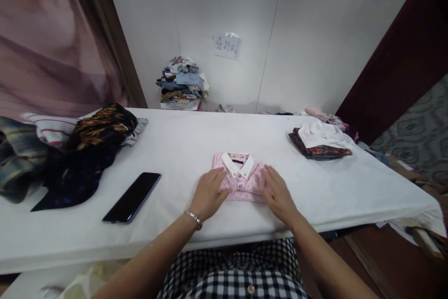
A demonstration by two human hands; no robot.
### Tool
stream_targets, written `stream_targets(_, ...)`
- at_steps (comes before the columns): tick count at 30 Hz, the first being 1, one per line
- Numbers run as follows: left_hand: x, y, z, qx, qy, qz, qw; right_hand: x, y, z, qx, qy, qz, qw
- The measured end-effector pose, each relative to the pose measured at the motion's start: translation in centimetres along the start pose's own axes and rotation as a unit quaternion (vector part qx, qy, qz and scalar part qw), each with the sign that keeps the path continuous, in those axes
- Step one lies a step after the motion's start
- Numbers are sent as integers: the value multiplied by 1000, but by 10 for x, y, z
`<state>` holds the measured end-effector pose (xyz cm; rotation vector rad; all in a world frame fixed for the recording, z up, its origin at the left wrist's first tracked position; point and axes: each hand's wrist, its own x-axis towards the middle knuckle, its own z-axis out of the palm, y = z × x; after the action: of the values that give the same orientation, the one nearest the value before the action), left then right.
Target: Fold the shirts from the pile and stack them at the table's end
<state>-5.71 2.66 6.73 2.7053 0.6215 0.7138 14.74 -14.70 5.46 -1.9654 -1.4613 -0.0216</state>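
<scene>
A pink dotted shirt with a white collar lies folded into a compact rectangle in front of me, its collar pointing away. My left hand, with a silver bracelet at the wrist, rests against the shirt's left side, fingers stretched and thumb apart. On the opposite side, my right hand lies along the shirt's right edge, its fingers likewise extended. Neither hand has the cloth gripped. The fingertips cover parts of both side edges.
A black phone lies on the white-covered table. To the left are loose clothes; at the right sits a small folded stack. More clothes are piled by the wall, where a handwritten sign hangs.
</scene>
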Motion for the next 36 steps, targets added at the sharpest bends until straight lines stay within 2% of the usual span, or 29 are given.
stream_targets(3,-2,7,8,19,-99,92,991,-2,-8,9,-22,-161,-16,987)
stream_targets(5,1,7,13,37,-138,109,984,0,-10,11,-29,-201,1,979)
stream_targets(7,7,4,16,61,-150,120,980,2,-12,9,-18,-173,6,985)
stream_targets(10,21,3,15,99,-158,139,973,0,-20,1,47,-48,-2,998)
stream_targets(12,32,4,10,118,-166,129,971,-5,-29,-1,142,4,20,990)
stream_targets(13,38,6,5,125,-164,115,972,-9,-34,0,207,-1,50,977)
stream_targets(15,50,12,-6,130,-141,79,978,-14,-43,3,353,-58,146,922)
stream_targets(17,59,22,-17,129,-100,53,985,-14,-50,8,479,-110,251,834)
stream_targets(18,61,28,-21,127,-81,54,987,-10,-52,10,528,-115,288,790)
stream_targets(20,60,39,-20,122,-68,90,986,2,-56,15,610,-94,316,720)
stream_targets(22,52,49,-8,114,-83,147,979,16,-60,22,670,-60,321,667)
stream_targets(24,42,54,11,116,-100,182,971,30,-63,33,702,-15,343,624)
stream_targets(26,34,54,27,125,-86,190,970,39,-65,45,712,48,376,591)
stream_targets(29,31,47,34,83,-26,217,972,46,-64,55,711,104,393,574)
stream_targets(32,38,31,21,-10,40,242,970,47,-59,46,708,140,380,579)
stream_targets(34,45,15,13,-51,80,184,978,49,-52,33,706,151,363,589)
stream_targets(36,52,-7,15,-62,95,85,990,52,-39,18,697,158,349,606)
